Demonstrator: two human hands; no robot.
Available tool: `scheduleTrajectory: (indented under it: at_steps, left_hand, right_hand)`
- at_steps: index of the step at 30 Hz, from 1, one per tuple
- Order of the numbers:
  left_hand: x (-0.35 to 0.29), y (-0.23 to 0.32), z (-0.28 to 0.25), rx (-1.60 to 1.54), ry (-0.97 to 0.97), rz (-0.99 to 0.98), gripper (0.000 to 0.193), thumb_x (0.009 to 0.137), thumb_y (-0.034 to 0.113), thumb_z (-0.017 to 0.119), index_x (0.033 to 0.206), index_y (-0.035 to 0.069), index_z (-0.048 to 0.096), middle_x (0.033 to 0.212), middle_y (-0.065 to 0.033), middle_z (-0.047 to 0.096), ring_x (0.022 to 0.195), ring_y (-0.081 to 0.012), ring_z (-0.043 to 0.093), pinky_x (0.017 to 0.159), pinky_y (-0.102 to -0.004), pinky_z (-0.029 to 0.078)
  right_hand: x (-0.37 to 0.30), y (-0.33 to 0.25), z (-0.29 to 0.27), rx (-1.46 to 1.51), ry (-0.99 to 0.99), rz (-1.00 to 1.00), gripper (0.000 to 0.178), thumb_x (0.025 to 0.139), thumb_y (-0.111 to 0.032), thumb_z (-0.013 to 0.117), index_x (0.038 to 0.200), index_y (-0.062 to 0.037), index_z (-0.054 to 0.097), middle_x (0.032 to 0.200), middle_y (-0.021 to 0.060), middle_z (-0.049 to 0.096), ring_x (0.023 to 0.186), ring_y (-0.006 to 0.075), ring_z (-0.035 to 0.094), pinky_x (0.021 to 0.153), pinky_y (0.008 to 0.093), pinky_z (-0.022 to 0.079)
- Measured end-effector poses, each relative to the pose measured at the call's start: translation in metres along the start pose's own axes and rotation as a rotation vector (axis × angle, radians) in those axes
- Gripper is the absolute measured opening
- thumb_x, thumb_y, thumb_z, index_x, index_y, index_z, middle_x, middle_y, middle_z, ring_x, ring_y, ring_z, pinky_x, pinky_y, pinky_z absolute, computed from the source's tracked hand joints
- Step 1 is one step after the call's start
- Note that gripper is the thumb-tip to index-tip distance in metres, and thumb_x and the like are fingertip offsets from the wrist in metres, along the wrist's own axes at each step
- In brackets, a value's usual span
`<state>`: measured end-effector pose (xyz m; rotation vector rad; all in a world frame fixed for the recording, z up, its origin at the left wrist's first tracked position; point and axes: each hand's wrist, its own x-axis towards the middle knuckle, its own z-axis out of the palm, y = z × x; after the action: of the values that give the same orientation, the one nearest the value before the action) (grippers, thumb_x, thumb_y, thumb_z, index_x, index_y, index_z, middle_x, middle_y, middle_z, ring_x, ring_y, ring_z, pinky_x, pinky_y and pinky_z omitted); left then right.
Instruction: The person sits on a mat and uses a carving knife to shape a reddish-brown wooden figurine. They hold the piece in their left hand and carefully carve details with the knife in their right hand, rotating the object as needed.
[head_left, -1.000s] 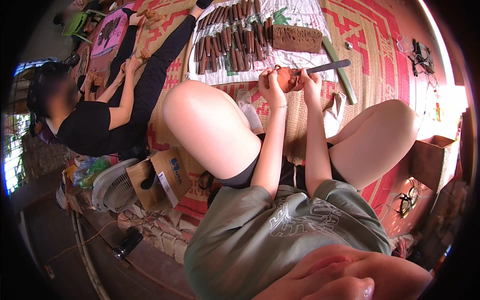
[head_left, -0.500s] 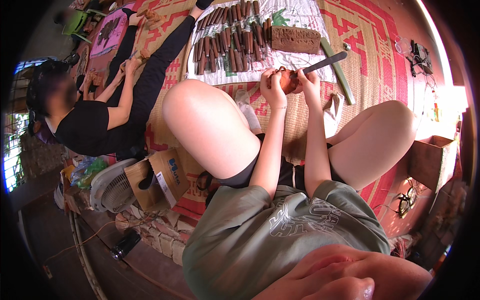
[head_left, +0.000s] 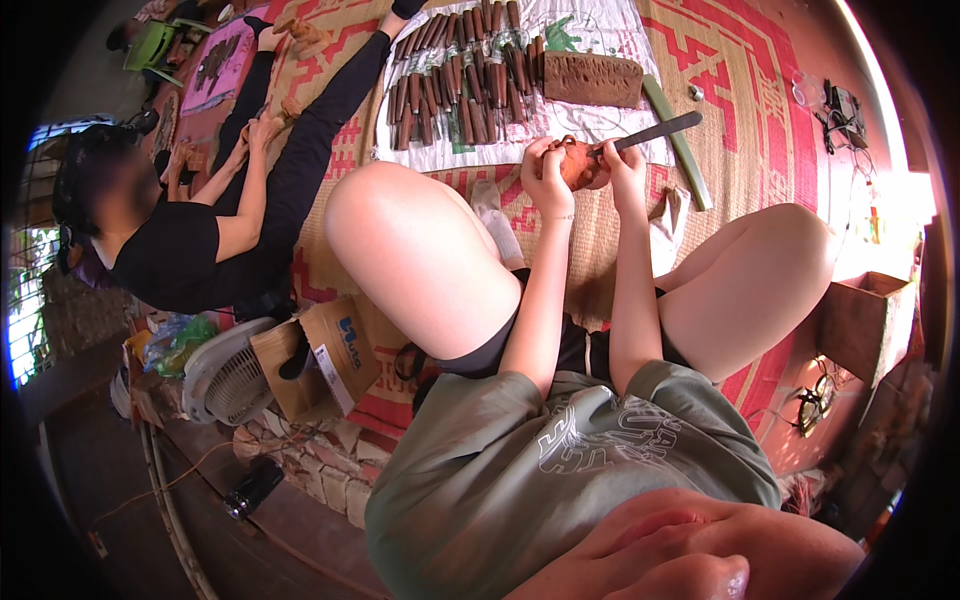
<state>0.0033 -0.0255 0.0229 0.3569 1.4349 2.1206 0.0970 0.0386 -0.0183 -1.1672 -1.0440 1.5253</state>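
Note:
My left hand [head_left: 548,182] is closed around a reddish-brown carved wooden piece [head_left: 576,164], steadying it in front of my knees. My right hand [head_left: 627,173] grips a long, flat, dark tool with a rounded far end [head_left: 662,130]; it looks like a file, though its exact kind is unclear. The tool's near end meets the right side of the carving, while its far end points up and to the right. Fingers partly hide the carving, so its shape does not show fully. Beyond my hands, rows of wooden-handled carving tools [head_left: 470,82] lie on a white cloth [head_left: 600,25].
A brown wooden block [head_left: 592,80] and a green strip [head_left: 676,145] lie past my hands. On the left, another person [head_left: 165,245] works on a small wooden carving. A cardboard box [head_left: 340,350] and a grey fan [head_left: 225,370] stand left behind me; a wooden box [head_left: 865,325] stands right.
The dark tool has shifted slightly right and down, its far end a little lower, with my right hand moving along. My left hand keeps its hold on the carving.

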Motion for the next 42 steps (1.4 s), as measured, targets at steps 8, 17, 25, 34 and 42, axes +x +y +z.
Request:
scheduleTrajectory:
  at_steps: [8,17,25,34,42]
  left_hand:
    - [-0.002,0.001,0.003,0.013,-0.006,-0.012,0.025,0.074,0.008,0.050,0.093,-0.005,0.059,0.090,-0.0095,0.060,0.085,-0.0169,0.055,0.081,-0.0262,0.041]
    - [0.001,0.001,0.004,-0.007,-0.018,-0.033,0.024,0.074,0.007,0.052,0.094,-0.005,0.058,0.089,-0.0099,0.059,0.084,-0.0166,0.054,0.080,-0.0261,0.041]
    - [0.002,0.000,0.004,-0.022,-0.039,-0.056,0.024,0.073,0.007,0.057,0.095,-0.003,0.056,0.088,-0.0078,0.058,0.083,-0.0143,0.053,0.078,-0.0254,0.041]
    - [0.002,-0.001,0.004,-0.021,-0.028,-0.042,0.024,0.074,0.006,0.051,0.095,-0.005,0.057,0.090,-0.0114,0.061,0.086,-0.0173,0.055,0.082,-0.0267,0.041]
    - [0.004,0.001,0.001,-0.037,-0.020,-0.028,0.024,0.074,0.007,0.054,0.096,-0.003,0.056,0.089,-0.0089,0.059,0.083,-0.0154,0.054,0.079,-0.0258,0.041]
  right_hand:
    - [-0.001,-0.012,-0.001,-0.042,-0.078,0.075,0.013,0.086,-0.015,0.058,0.090,-0.0022,0.058,0.073,0.0002,0.057,0.062,0.0061,0.049,0.055,0.0210,0.040]
    - [0.002,-0.004,-0.001,-0.012,-0.079,0.004,0.014,0.085,-0.014,0.059,0.090,-0.0018,0.059,0.071,-0.0010,0.056,0.059,0.0058,0.047,0.053,0.0206,0.038]
    - [0.006,0.002,-0.005,0.069,-0.030,0.016,0.015,0.085,-0.015,0.059,0.091,-0.0012,0.058,0.071,-0.0008,0.055,0.061,0.0059,0.046,0.055,0.0206,0.038]
    - [0.003,-0.005,-0.006,0.005,-0.010,0.051,0.015,0.084,-0.014,0.060,0.089,-0.0008,0.058,0.071,0.0020,0.058,0.058,0.0064,0.050,0.053,0.0208,0.041]
    - [0.005,0.000,-0.008,-0.068,-0.040,0.019,0.014,0.085,-0.015,0.059,0.089,-0.0017,0.058,0.073,-0.0004,0.056,0.060,0.0065,0.047,0.053,0.0219,0.040]
